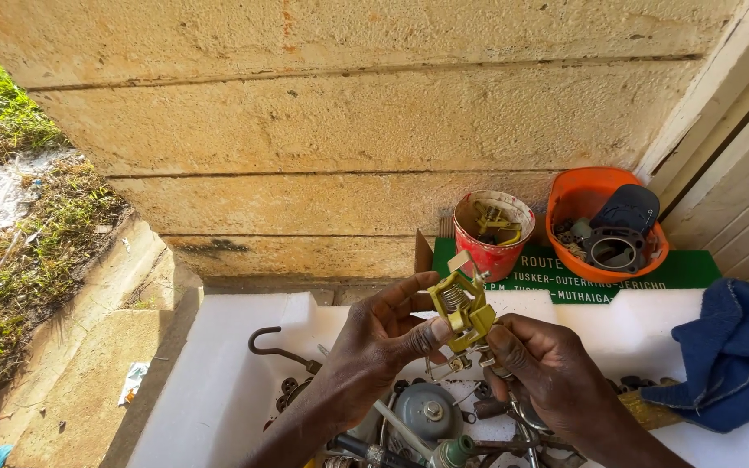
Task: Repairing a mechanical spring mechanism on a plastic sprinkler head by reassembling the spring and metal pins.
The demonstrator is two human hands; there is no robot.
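Head view. Your left hand pinches a yellow-green spring-loaded metal bracket between thumb and fingertips; your right hand grips its lower end from the opposite side, fingers curled closed. Below the fingers lie a grey metal disc and loose parts on a white foam tray. Beyond the fingertips stand a red cup and an orange bowl; a blue cloth lies well right.

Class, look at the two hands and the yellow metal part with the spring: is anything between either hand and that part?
Nothing visible. The left hand and the right hand both grip the yellow metal part directly with their fingertips, above the white tray.
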